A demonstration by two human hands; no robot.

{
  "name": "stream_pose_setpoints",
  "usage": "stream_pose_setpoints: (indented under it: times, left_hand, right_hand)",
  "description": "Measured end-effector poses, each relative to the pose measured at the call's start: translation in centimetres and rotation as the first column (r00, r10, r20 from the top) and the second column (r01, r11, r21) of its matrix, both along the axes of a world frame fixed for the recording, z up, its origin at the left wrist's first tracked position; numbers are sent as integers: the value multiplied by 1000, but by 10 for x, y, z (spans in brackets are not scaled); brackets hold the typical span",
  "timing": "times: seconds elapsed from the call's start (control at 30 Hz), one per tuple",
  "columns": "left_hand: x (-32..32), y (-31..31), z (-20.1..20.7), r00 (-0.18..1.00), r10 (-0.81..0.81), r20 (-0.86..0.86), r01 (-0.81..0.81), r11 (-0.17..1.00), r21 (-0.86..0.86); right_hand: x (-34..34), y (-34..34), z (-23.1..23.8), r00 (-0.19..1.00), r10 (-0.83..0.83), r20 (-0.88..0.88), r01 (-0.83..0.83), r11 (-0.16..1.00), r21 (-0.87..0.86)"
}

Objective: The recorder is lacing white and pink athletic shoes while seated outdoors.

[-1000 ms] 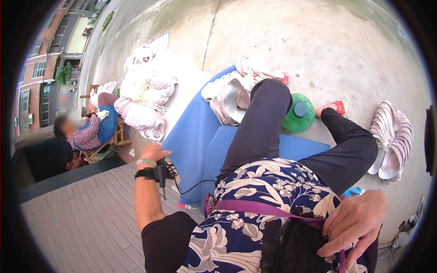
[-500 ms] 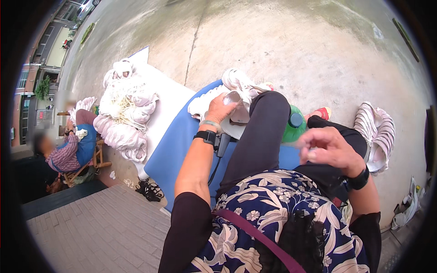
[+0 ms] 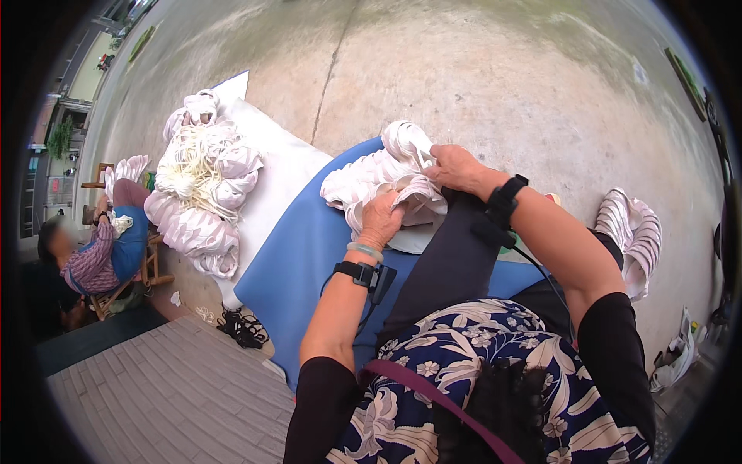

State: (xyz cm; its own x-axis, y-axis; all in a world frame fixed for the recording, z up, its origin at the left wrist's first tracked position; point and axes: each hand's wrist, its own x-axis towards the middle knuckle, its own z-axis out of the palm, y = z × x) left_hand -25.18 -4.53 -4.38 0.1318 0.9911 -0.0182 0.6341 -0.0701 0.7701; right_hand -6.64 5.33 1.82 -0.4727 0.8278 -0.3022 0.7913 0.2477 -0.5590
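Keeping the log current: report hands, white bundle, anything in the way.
Left hand on near side of white bundle, right hand on its right edge; grip closure unclear. Bundle over blue sheet. Dark trouser leg close at right.

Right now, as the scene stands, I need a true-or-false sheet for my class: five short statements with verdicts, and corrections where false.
1. The left hand touches a white bundle. True.
2. The right hand rests on the purple strap. False: it is at the white bundle.
3. Both wrists wear black bands. True.
4. The co-worker is standing. False: they are seated.
5. The large white pile lies to the person's left. True.
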Motion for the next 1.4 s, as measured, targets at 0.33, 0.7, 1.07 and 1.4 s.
stream_pose_setpoints:
  times: [0.33, 0.7, 1.07, 1.4]
  left_hand:
    - [-20, -19, 1, 967, 139, 214, -158, 985, 75]
    - [-59, -31, 77, 432, 568, 701, -622, 750, -225]
    - [5, 26, 81, 718, 499, 485, -412, 867, -281]
    - [48, 89, 98, 861, 170, 480, 8, 938, -348]
  right_hand:
    - [-52, 12, -7, 966, -244, -84, 166, 836, -523]
    - [-35, 39, 32, 776, -354, -522, 101, 887, -450]
    - [19, 1, 16, 920, 294, -258, -242, 946, 214]
    - [27, -42, 3, 782, -302, -545, 10, 881, -474]
